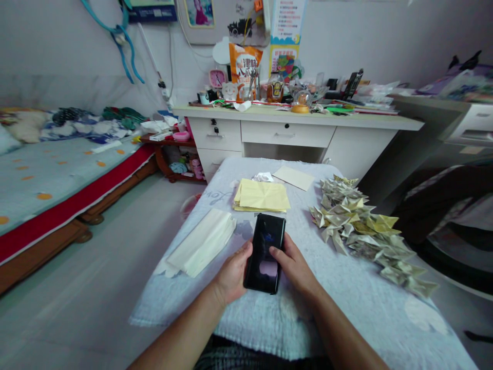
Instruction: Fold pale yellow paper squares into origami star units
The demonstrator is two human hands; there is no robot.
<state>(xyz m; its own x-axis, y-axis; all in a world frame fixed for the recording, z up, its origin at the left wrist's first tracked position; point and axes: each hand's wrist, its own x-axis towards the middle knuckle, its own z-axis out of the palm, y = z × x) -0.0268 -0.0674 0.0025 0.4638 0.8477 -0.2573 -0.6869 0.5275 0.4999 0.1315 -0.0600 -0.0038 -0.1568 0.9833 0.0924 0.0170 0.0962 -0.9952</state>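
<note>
Between my two hands is a black smartphone [264, 257], tilted up over the cloth-covered table [308, 318]; its screen looks mostly dark. My left hand [234, 275] grips its left edge. On the right edge my right hand [293, 259] holds it too, with the thumb over the screen. Just beyond the phone lies a stack of yellow paper sheets [264, 195]. To the left is a pile of long folded white paper [202, 241]. Many folded paper pieces with pointed tips [362, 221] are heaped along the right side.
A pale sheet [294, 178] and a crumpled white tissue [263, 177] lie at the table's far end. Behind stands a white desk [285, 136] crowded with an orange snack bag [245, 69], jars and small items. A bed [57, 174] is on the left, a washing machine [470, 126] on the right.
</note>
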